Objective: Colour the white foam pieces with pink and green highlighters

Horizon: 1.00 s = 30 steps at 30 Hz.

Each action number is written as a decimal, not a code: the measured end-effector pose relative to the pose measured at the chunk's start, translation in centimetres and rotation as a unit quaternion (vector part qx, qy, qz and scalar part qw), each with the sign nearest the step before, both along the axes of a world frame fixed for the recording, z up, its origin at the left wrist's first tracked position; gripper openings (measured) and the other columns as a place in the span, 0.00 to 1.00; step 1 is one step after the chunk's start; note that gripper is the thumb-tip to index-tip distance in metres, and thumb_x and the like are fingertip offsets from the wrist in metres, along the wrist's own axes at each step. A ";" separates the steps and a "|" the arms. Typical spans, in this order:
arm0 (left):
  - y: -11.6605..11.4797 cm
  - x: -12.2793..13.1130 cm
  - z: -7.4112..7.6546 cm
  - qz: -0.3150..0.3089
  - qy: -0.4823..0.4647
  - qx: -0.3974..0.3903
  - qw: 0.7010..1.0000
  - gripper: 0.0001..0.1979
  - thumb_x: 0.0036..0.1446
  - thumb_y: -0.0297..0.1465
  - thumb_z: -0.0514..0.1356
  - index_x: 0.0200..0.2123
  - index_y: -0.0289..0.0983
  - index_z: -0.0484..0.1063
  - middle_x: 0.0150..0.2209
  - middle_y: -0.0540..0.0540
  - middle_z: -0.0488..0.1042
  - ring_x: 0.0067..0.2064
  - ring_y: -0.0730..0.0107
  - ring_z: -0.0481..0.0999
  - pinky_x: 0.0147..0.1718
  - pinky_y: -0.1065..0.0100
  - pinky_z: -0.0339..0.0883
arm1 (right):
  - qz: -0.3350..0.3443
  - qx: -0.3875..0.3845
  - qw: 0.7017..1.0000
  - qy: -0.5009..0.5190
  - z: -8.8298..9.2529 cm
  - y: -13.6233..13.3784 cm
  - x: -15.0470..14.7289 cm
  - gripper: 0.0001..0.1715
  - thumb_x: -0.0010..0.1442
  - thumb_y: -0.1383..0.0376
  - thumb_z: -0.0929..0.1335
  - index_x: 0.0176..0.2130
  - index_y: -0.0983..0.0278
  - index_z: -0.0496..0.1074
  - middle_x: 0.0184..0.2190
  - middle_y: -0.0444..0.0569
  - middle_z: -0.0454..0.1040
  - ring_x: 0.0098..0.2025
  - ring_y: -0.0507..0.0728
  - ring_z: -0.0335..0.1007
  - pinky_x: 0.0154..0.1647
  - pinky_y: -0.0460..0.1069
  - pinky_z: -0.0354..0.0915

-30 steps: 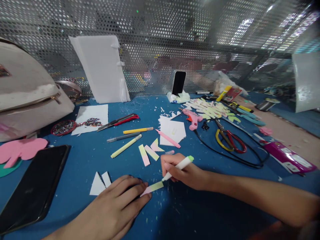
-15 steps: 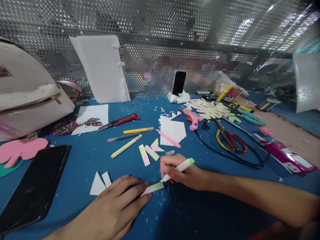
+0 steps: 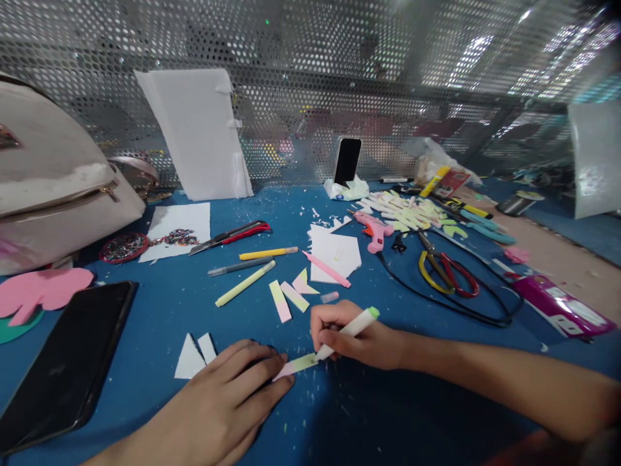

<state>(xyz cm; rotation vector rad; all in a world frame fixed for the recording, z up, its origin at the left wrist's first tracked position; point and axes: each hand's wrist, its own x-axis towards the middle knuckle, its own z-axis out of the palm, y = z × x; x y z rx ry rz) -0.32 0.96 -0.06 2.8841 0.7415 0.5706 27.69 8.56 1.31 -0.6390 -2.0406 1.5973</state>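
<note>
My left hand point(image 3: 228, 401) lies flat on the blue table point(image 3: 378, 414), its fingertips pinning a small paper strip point(image 3: 297, 366) coloured pink and green. My right hand point(image 3: 352, 336) is closed round a white marker with a green end point(image 3: 348, 331), whose tip touches the right end of the strip. Two more coloured strips point(image 3: 286, 299) and a small coloured paper piece point(image 3: 303, 283) lie just beyond my hands. Two white paper scraps point(image 3: 194, 355) rest left of my left hand.
A black phone point(image 3: 63, 366) lies at the left, near a pink foam shape point(image 3: 41, 291) and a white bag point(image 3: 53, 181). Pens, a cutter point(image 3: 228, 236), white paper point(image 3: 334, 252), a pink glue gun point(image 3: 374, 232), scissors point(image 3: 444, 266), a cord and coloured strips fill the middle and right. A perforated metal wall stands behind.
The marker in my right hand has shifted slightly along the end of the strip. My left hand has stayed in place.
</note>
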 end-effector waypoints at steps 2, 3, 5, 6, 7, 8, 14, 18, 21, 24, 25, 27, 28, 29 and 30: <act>0.1 0.1 -0.1 0.001 -0.003 -0.002 1.000 0.23 0.76 0.26 0.41 0.63 0.36 0.70 0.58 0.40 0.74 0.58 0.55 0.71 0.59 0.55 0.71 | -0.003 0.009 1.000 0.011 0.1 -0.1 0.0 0.25 0.70 0.49 0.66 0.36 0.68 0.72 0.25 0.43 0.68 0.24 0.48 0.61 0.23 0.42 0.56; 0.2 0.2 0.0 0.003 -0.005 -0.003 1.000 0.23 0.76 0.25 0.41 0.62 0.36 0.70 0.57 0.40 0.74 0.58 0.55 0.71 0.59 0.55 0.71 | -0.003 0.017 1.000 0.016 0.1 -0.1 0.1 0.23 0.70 0.50 0.67 0.37 0.68 0.72 0.25 0.43 0.67 0.24 0.47 0.60 0.23 0.42 0.55; 0.2 0.3 0.0 0.002 -0.008 -0.003 1.000 0.23 0.76 0.25 0.41 0.63 0.36 0.70 0.57 0.39 0.74 0.58 0.55 0.72 0.59 0.55 0.71 | 0.000 0.037 0.999 0.020 -0.1 -0.2 0.2 0.21 0.69 0.52 0.68 0.37 0.68 0.73 0.24 0.42 0.67 0.22 0.47 0.58 0.22 0.42 0.53; 0.2 0.3 0.1 0.003 -0.009 -0.003 1.000 0.23 0.76 0.26 0.42 0.63 0.36 0.70 0.56 0.39 0.74 0.58 0.55 0.72 0.59 0.55 0.71 | 0.002 0.047 0.999 0.021 -0.2 -0.2 0.2 0.20 0.68 0.53 0.69 0.36 0.68 0.73 0.23 0.41 0.67 0.22 0.47 0.58 0.22 0.42 0.53; 0.2 0.3 0.1 0.001 -0.010 -0.004 1.000 0.23 0.76 0.26 0.42 0.63 0.36 0.69 0.56 0.39 0.75 0.58 0.55 0.72 0.58 0.56 0.71 | 0.004 0.054 0.998 0.020 -0.3 -0.2 0.3 0.19 0.67 0.53 0.70 0.35 0.68 0.73 0.23 0.42 0.67 0.22 0.47 0.59 0.22 0.42 0.53; 0.2 0.3 0.2 0.001 -0.010 -0.004 1.000 0.23 0.76 0.26 0.41 0.63 0.36 0.69 0.55 0.39 0.75 0.58 0.55 0.72 0.58 0.56 0.71 | 0.005 0.059 0.998 0.017 -0.3 -0.2 0.3 0.18 0.67 0.54 0.71 0.35 0.68 0.74 0.23 0.42 0.68 0.22 0.47 0.60 0.22 0.42 0.54; 0.2 0.2 0.2 0.002 -0.007 -0.001 1.000 0.23 0.76 0.26 0.40 0.62 0.35 0.70 0.56 0.39 0.75 0.58 0.55 0.72 0.57 0.56 0.72 | 0.021 0.073 0.997 0.014 -0.2 -0.3 0.1 0.14 0.67 0.58 0.70 0.39 0.69 0.76 0.26 0.45 0.72 0.24 0.48 0.63 0.25 0.41 0.58; 0.2 0.2 0.0 0.002 -0.010 -0.003 1.000 0.24 0.76 0.26 0.40 0.63 0.36 0.69 0.56 0.40 0.75 0.59 0.55 0.71 0.59 0.57 0.71 | 0.017 0.067 0.998 0.012 0.0 -0.4 0.0 0.13 0.69 0.60 0.68 0.39 0.69 0.75 0.26 0.45 0.72 0.25 0.48 0.64 0.25 0.41 0.59; 0.2 0.2 0.1 -0.001 -0.006 -0.004 1.000 0.23 0.76 0.26 0.40 0.63 0.35 0.70 0.56 0.40 0.75 0.59 0.55 0.71 0.59 0.56 0.71 | 0.018 0.075 0.997 0.003 0.0 -0.4 0.0 0.12 0.68 0.61 0.68 0.41 0.68 0.75 0.26 0.44 0.70 0.25 0.48 0.62 0.25 0.41 0.58; 0.2 0.2 0.2 0.005 -0.007 0.000 1.000 0.23 0.76 0.26 0.41 0.63 0.35 0.70 0.56 0.39 0.75 0.58 0.55 0.72 0.58 0.56 0.72 | 0.025 0.082 0.996 -0.006 -0.3 -0.4 0.1 0.11 0.68 0.62 0.68 0.41 0.68 0.75 0.26 0.43 0.69 0.24 0.47 0.61 0.25 0.41 0.58; 0.2 0.3 0.2 0.007 -0.008 0.002 1.000 0.23 0.76 0.26 0.40 0.63 0.36 0.70 0.56 0.39 0.75 0.58 0.55 0.72 0.58 0.56 0.71 | 0.023 0.085 0.996 -0.006 -0.4 -0.4 0.1 0.10 0.68 0.62 0.68 0.40 0.68 0.74 0.26 0.43 0.69 0.24 0.47 0.61 0.25 0.41 0.58; 0.1 0.3 0.2 0.008 -0.011 0.004 1.000 0.23 0.76 0.26 0.40 0.63 0.36 0.70 0.56 0.40 0.75 0.58 0.56 0.72 0.59 0.57 0.71 | 0.011 0.095 0.995 0.000 -0.4 -0.5 0.1 0.11 0.68 0.63 0.68 0.36 0.68 0.74 0.26 0.43 0.70 0.24 0.47 0.62 0.26 0.41 0.58; 0.1 0.3 0.2 0.010 -0.012 0.004 1.000 0.23 0.76 0.26 0.41 0.63 0.36 0.70 0.56 0.40 0.75 0.59 0.56 0.72 0.59 0.57 0.71 | 0.005 0.098 0.995 0.005 -0.4 -0.5 0.1 0.12 0.68 0.63 0.67 0.35 0.68 0.73 0.26 0.43 0.70 0.25 0.47 0.62 0.26 0.41 0.58; 0.1 0.3 0.2 0.011 -0.014 0.003 1.000 0.23 0.76 0.26 0.41 0.63 0.36 0.70 0.56 0.40 0.75 0.59 0.56 0.72 0.59 0.57 0.71 | 0.002 0.099 0.995 0.009 -0.4 -0.4 0.1 0.13 0.69 0.62 0.67 0.34 0.68 0.73 0.26 0.44 0.70 0.25 0.47 0.62 0.26 0.41 0.58; 0.1 0.3 0.2 0.011 -0.015 0.003 1.000 0.23 0.76 0.26 0.42 0.63 0.36 0.70 0.56 0.40 0.75 0.59 0.56 0.72 0.59 0.57 0.70 | 0.002 0.101 0.995 0.007 -0.4 -0.4 0.1 0.14 0.69 0.61 0.67 0.35 0.68 0.73 0.27 0.44 0.71 0.25 0.48 0.62 0.26 0.41 0.58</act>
